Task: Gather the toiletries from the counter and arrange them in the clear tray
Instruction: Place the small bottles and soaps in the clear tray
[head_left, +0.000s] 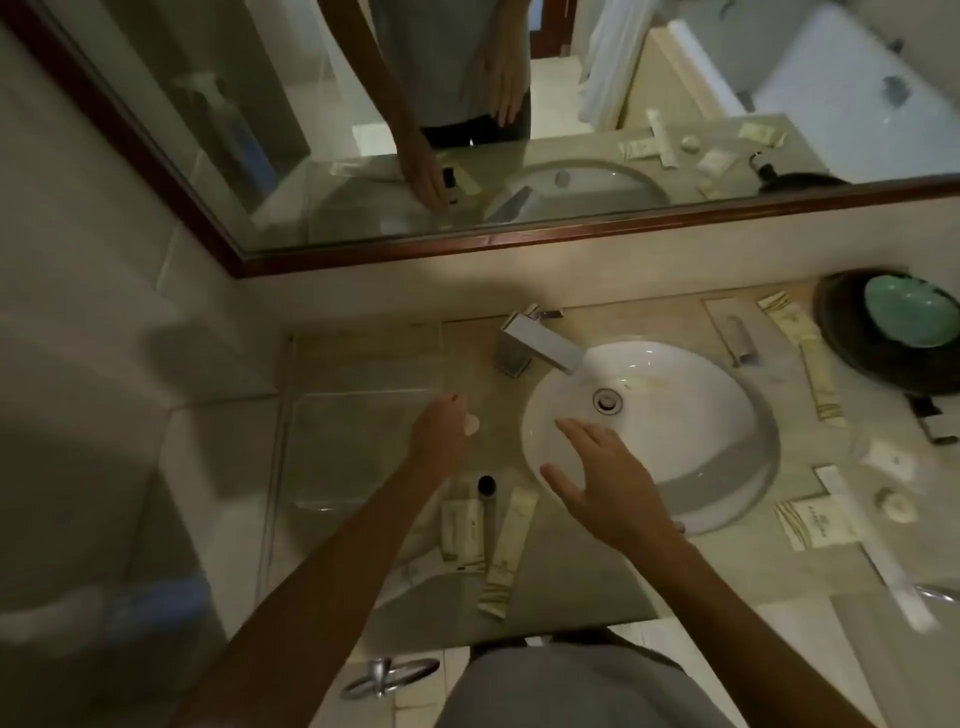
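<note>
The left hand (439, 431) pinches a small round white item (471, 425) at the right edge of the clear tray (363, 415), which lies on the counter (571, 587) left of the sink (649, 431). The right hand (608, 483) hovers released, fingers spread, over the basin's near-left rim. Nearer, a long sachet (506, 553) and a dark-capped tube (487, 512) lie with their long axes running near to far.

A hotel-style bathroom. A white sink (649, 431) with a square chrome tap (535, 345) sits in a stone tabletop (571, 582) below a wood-framed mirror (363, 130). Small wrapped guest toiletries (810, 525) lie scattered right of the fingers (574, 431).
</note>
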